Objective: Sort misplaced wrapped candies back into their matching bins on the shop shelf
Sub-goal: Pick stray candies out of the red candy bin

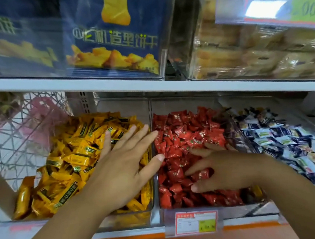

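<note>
Far left: a white wire basket (pixel 18 138) of thin crossed rods, with crumpled pink material inside; details there are blurred.

Next: a clear, hard-walled plastic bin (pixel 153 206) on the lower shelf, heaped with yellow candies (pixel 67 166). These are oblong, pillow-shaped pieces in glossy yellow-orange foil with dark green and gold label panels.

The left hand (pixel 126 161) lies flat on the right part of this heap, palm down, fingers straight and spread. Its fingertips reach the divider wall shared with the neighbouring bin. It holds nothing.

Centre: a second clear bin (pixel 228 208), filled with red candies (pixel 175 137). These are small, crinkled, shiny red wrappers with pinched ends.

The right hand (pixel 224 166) rests on this red pile, well apart from the left hand, with fingers bent and splayed into the wrappers. Whether it grips a piece cannot be determined.

One yellow wrapper (pixel 256 190) shows in the front right corner of the red bin, just beside the right wrist.

A red-bordered price tag (pixel 195 222) in a clear holder sits on the shelf edge below.

Right: a loose spread of blue-and-white candies (pixel 282 142) in flat, twisted wrappers.

The upper shelf carries a blue biscuit box (pixel 110 43) and clear-wrapped pastries (pixel 262 55).
</note>
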`<action>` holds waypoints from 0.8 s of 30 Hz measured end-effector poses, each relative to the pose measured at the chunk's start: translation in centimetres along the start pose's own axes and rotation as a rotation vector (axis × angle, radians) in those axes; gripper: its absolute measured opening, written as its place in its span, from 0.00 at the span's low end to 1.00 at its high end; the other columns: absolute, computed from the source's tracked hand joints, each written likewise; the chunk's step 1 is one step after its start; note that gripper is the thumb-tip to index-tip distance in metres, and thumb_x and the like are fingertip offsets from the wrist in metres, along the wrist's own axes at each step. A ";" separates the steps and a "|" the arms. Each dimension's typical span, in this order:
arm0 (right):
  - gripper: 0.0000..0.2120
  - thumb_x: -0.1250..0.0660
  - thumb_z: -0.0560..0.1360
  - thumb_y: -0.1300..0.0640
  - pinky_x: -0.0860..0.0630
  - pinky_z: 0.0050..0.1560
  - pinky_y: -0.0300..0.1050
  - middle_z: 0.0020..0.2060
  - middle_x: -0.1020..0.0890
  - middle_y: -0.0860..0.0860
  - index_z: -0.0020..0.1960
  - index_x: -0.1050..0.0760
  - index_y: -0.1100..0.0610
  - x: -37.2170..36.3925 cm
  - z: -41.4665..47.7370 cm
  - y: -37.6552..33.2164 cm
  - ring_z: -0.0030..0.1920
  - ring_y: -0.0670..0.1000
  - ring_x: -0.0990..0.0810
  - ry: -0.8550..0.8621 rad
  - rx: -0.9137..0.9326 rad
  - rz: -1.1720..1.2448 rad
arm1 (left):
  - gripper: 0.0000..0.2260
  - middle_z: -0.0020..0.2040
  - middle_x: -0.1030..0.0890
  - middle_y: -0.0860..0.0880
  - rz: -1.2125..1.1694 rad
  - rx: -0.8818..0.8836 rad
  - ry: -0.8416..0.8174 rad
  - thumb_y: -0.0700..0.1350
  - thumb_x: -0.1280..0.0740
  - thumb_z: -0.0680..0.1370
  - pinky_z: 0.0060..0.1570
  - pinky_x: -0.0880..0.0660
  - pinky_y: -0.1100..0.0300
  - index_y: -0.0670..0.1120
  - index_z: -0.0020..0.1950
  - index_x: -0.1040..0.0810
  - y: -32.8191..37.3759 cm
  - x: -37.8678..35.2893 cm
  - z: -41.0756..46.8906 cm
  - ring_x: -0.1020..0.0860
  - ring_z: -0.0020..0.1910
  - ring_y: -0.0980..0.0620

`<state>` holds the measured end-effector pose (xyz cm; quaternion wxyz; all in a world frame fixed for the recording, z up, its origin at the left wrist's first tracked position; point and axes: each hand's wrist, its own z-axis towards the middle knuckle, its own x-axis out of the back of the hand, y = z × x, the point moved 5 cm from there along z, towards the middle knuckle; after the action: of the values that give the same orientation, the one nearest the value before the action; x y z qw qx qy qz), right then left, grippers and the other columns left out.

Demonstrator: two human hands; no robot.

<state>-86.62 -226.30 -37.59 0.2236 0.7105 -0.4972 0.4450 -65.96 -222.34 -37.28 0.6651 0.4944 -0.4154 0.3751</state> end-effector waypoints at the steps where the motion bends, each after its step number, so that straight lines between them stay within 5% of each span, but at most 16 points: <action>1: 0.20 0.37 0.73 0.34 0.48 0.74 0.50 0.75 0.42 0.38 0.64 0.28 0.35 1.0 0.0 -0.2 0.76 0.48 0.47 0.063 0.011 0.084 | 0.33 0.75 0.58 0.68 0.000 -0.007 0.005 0.73 0.65 0.70 0.73 0.70 0.48 0.68 0.75 0.52 0.0 0.1 0.0 0.66 0.73 0.68; 3: 0.12 0.38 0.77 0.40 0.31 0.64 0.44 0.63 0.23 0.41 0.57 0.21 0.41 3.5 1.0 -0.7 0.63 0.46 0.26 0.325 0.029 0.169 | 0.33 0.75 0.57 0.69 -0.011 -0.024 0.004 0.72 0.64 0.70 0.73 0.70 0.48 0.67 0.75 0.50 0.2 0.1 0.0 0.66 0.73 0.68; 6: 0.13 0.40 0.79 0.43 0.26 0.61 0.51 0.60 0.21 0.48 0.60 0.24 0.44 6.9 5.6 -1.5 0.59 0.51 0.23 0.636 0.021 0.053 | 0.33 0.75 0.56 0.69 -0.029 -0.051 -0.004 0.71 0.61 0.71 0.73 0.70 0.49 0.65 0.75 0.46 0.3 0.3 0.5 0.65 0.72 0.69; 9: 0.27 0.41 0.76 0.36 0.41 0.72 0.61 0.73 0.35 0.49 0.73 0.37 0.43 6.4 10.5 -3.2 0.73 0.57 0.39 0.510 0.114 -0.148 | 0.31 0.75 0.53 0.70 -0.060 -0.057 -0.003 0.72 0.59 0.71 0.73 0.69 0.49 0.65 0.73 0.44 0.0 0.4 0.7 0.63 0.73 0.69; 12: 0.31 0.44 0.74 0.31 0.60 0.71 0.69 0.78 0.47 0.47 0.75 0.45 0.37 3.0 11.3 -2.4 0.77 0.58 0.56 0.304 0.111 -0.245 | 0.31 0.75 0.54 0.71 -0.055 -0.052 -0.007 0.72 0.60 0.71 0.73 0.70 0.50 0.66 0.72 0.44 -0.5 0.3 0.5 0.64 0.73 0.70; 17: 0.32 0.46 0.74 0.28 0.62 0.72 0.68 0.78 0.55 0.42 0.74 0.47 0.34 2.0 7.1 0.7 0.77 0.52 0.62 0.109 0.072 -0.283 | 0.31 0.74 0.55 0.72 -0.053 -0.051 -0.026 0.73 0.60 0.71 0.73 0.70 0.49 0.66 0.73 0.45 -0.2 0.4 0.6 0.65 0.72 0.70; 21: 0.33 0.38 0.70 0.28 0.58 0.75 0.60 0.77 0.52 0.38 0.72 0.41 0.33 4.2 4.0 1.6 0.77 0.52 0.58 -0.004 0.020 -0.211 | 0.32 0.74 0.57 0.72 -0.061 -0.045 -0.049 0.74 0.60 0.70 0.73 0.69 0.48 0.67 0.74 0.47 -0.3 0.5 0.5 0.65 0.72 0.70; 24: 0.22 0.36 0.76 0.39 0.36 0.71 0.51 0.69 0.30 0.45 0.67 0.28 0.43 6.7 6.1 -1.2 0.71 0.51 0.33 0.279 0.214 -0.089 | 0.34 0.74 0.59 0.73 -0.044 -0.046 -0.068 0.74 0.62 0.70 0.73 0.70 0.49 0.68 0.75 0.51 -0.1 0.3 0.5 0.67 0.71 0.71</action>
<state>-82.32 -233.90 -34.83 0.2331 0.6828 -0.3791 0.5794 -65.86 -222.82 -36.90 0.6699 0.5004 -0.4352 0.3338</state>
